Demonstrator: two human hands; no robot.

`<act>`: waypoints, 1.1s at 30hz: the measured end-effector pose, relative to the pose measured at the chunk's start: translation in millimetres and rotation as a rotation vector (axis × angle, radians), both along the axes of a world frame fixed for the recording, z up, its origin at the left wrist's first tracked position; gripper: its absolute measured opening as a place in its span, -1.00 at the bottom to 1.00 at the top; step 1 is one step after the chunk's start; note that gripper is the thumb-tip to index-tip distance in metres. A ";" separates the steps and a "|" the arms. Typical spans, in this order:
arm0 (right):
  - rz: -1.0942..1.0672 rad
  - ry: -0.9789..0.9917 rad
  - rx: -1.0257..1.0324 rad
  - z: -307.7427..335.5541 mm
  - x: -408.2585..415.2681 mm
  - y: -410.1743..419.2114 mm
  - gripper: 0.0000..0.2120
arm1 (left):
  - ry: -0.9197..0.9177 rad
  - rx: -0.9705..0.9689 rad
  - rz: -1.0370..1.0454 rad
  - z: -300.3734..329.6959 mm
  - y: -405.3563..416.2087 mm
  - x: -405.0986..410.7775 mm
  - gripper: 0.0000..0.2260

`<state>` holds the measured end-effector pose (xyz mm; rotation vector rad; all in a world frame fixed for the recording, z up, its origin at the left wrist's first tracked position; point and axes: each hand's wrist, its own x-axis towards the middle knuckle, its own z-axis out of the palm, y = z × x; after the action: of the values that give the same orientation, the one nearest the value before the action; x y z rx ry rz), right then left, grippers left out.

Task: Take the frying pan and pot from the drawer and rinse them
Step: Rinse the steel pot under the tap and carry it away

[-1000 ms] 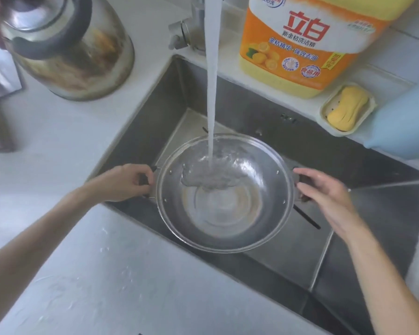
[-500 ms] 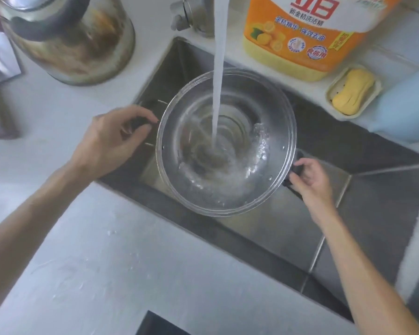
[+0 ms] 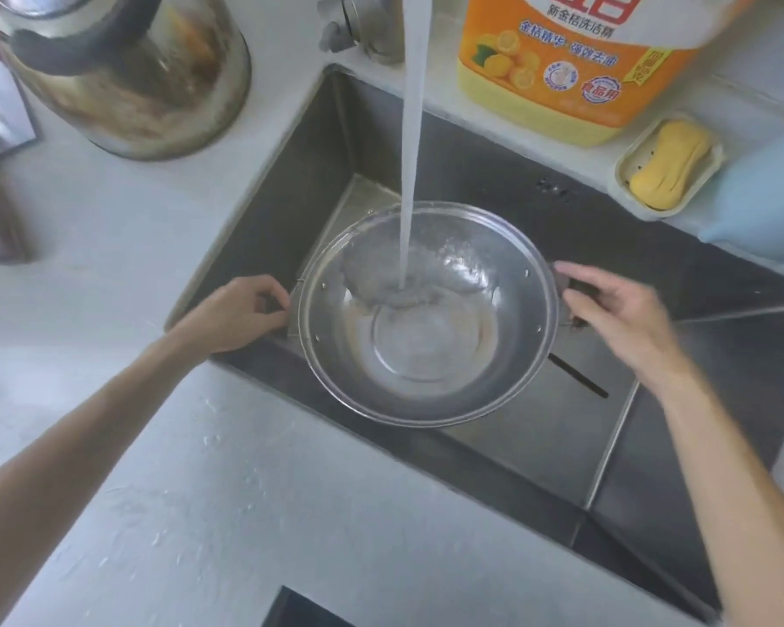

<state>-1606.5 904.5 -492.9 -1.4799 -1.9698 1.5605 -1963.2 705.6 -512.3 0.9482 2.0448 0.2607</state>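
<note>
Stainless steel fills the middle of the frame: the pot (image 3: 426, 319), wide and shallow with 2 side handles, is held level over the sink (image 3: 539, 445), mouth up. The stream of water (image 3: 410, 142) drops from the upper centre of the frame and lands on the pot's inner wall on the far side, where it spreads and foams; the near part of the bottom looks clear and shiny.

At centre left, the left hand (image 3: 238, 316) is closed around the pot's left handle, fingers curled under it, the forearm running across the pale tabletop (image 3: 177, 491) toward the lower left corner. At centre right, the right hand (image 3: 616, 310) wraps the dark right handle, thumb lying along its top, fingers partly spread over it.

Beneath the pot a dark thin stick-like thing (image 3: 578, 375) lies on the sink floor; what it is cannot be told. In the upper left stands a worn metal kettle (image 3: 127, 70) with a dark handle. The tap's base (image 3: 358, 24) sits at the top centre, and just right of it an orange detergent bottle (image 3: 585, 70). Further right, a yellow bar of soap (image 3: 668, 162) lies in a pale dish (image 3: 625, 174) on the sink's back ledge. No frying pan is in view.
</note>
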 end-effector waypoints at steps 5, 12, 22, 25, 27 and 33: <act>0.102 0.006 0.359 40.2 -0.5 6.1 -0.65 | -0.061 0.002 0.014 -22.8 18.1 26.3 -0.73; -0.112 0.077 0.390 13.2 15.1 -16.5 -0.73 | 0.216 0.396 0.120 23.9 20.2 28.0 -0.74; -0.242 0.141 -0.535 -65.4 -10.4 -56.7 -0.81 | 0.282 0.545 0.056 112.5 25.3 21.3 -0.85; -0.301 0.084 -0.478 -56.0 -10.5 -38.2 -0.77 | 0.314 0.391 0.027 92.5 14.7 14.4 -0.86; -0.290 0.023 -0.366 -42.0 -7.8 -22.3 -0.73 | 0.297 0.238 -0.007 71.2 4.8 11.6 -0.90; -0.051 -0.045 0.044 27.6 -11.5 1.1 -0.72 | 0.121 -0.111 -0.098 8.6 -9.4 17.3 -0.83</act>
<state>-1618.0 905.6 -465.2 -1.5481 -1.9609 1.4670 -1946.0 696.2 -503.7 1.0125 2.0913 0.0375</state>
